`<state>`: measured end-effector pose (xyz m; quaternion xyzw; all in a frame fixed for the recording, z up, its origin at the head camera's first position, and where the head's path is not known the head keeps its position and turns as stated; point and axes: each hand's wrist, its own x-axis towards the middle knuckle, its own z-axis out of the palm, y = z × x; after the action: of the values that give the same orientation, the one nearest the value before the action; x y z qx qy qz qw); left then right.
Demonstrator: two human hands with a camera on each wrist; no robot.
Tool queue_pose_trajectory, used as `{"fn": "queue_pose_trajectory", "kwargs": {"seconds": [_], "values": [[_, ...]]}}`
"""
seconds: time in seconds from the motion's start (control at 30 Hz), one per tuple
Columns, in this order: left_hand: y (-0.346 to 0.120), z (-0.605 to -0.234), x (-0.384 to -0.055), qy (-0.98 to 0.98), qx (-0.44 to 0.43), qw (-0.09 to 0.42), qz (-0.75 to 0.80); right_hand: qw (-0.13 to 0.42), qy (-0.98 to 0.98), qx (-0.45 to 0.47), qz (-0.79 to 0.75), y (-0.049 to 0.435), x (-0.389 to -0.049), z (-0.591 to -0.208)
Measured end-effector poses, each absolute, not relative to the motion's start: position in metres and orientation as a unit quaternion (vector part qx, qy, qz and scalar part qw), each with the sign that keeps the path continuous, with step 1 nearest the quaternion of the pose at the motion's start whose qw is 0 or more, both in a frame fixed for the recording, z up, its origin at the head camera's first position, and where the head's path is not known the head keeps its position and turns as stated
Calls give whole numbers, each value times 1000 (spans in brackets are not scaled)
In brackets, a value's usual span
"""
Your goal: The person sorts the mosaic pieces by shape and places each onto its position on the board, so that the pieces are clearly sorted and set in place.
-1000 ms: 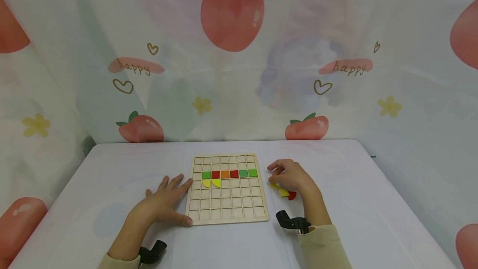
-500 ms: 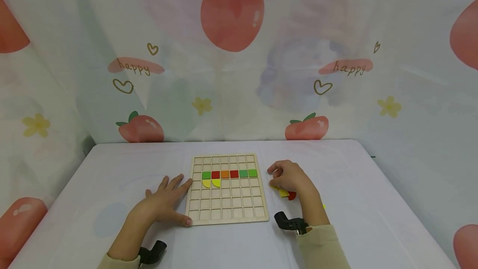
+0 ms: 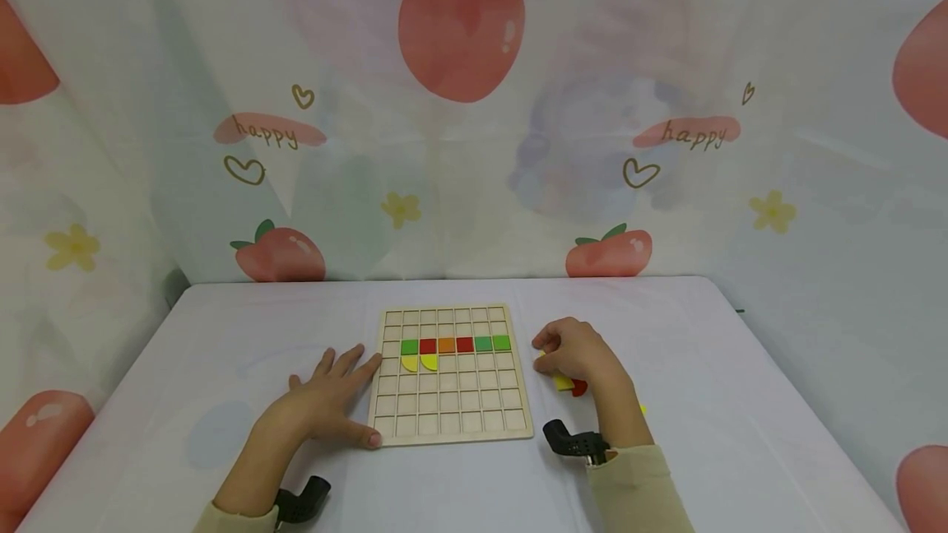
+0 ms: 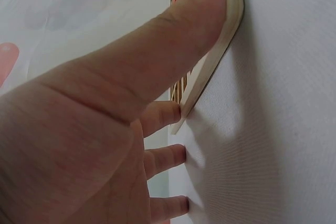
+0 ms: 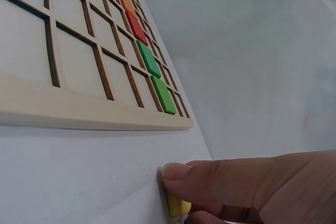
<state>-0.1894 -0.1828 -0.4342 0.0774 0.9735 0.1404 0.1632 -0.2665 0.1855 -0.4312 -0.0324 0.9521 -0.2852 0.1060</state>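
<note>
Evidently, the right hand is the nearer one to the loose pieces, and its fingertips are drawn together on a small, thick-edged yellow piece, whose side shows between them in the right wrist view. Most of it is covered, so its outline and long axis cannot be told, nor whether it is clear of the cloth.

Just beside these fingers, towards the wrist, lie a flat yellow piece and a round-edged red piece, close together; a bright yellow scrap peeks out beyond the wrist.

The relation that counts runs sideways: the square, pale wooden grid board lies to the left of the pinched piece, near it, across a narrow strip of white tablecloth. Along the board, a row of coloured squares ends at the right rim with a bright green square tile. One row nearer the person, two yellow quarter-round tiles sit side by side towards the left, so bare cells separate them from the right hand.

At the board's opposite edge, the left hand has its fingers spread well apart, thumb on the near corner, one fingertip touching the rim.
</note>
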Motion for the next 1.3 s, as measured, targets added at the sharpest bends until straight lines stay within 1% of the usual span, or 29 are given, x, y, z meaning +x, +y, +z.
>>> {"fn": "queue_pose_trajectory", "kwargs": {"seconds": [0.43, 0.73, 1.0, 1.3], "values": [[-183, -434, -190, 974, 75, 161, 138, 97, 954, -35, -280, 181, -269, -433], [-182, -434, -190, 974, 75, 163, 138, 86, 950, -13, -300, 180, -270, -434], [-182, -434, -190, 974, 73, 162, 139, 68, 932, -53, -353, 184, -270, -432], [-182, -434, -190, 974, 76, 164, 138, 69, 924, -56, -371, 181, -271, -430]]}}
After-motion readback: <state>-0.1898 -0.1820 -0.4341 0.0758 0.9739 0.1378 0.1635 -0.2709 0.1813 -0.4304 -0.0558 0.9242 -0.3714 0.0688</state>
